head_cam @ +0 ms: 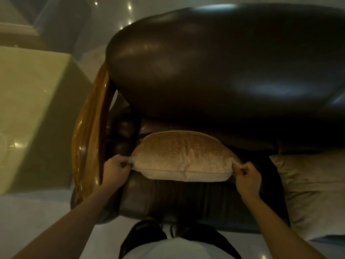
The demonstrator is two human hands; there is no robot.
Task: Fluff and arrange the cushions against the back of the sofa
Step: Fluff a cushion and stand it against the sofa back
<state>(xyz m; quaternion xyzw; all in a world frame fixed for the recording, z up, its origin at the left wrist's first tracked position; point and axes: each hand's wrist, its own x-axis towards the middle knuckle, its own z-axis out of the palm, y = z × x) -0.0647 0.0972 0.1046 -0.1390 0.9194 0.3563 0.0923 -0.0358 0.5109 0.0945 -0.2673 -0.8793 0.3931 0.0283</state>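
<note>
Left hand, right hand: each pinching a corner of tan cushion | cushion upright near sofa back, placement underway | second cushion right, lying flat, apparently outstanding

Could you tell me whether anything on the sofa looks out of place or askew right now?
Yes. The paler cushion at the right lies flat on the seat, away from the sofa back. The gold cushion is held by both corners, left hand and right hand, near the back.
</note>
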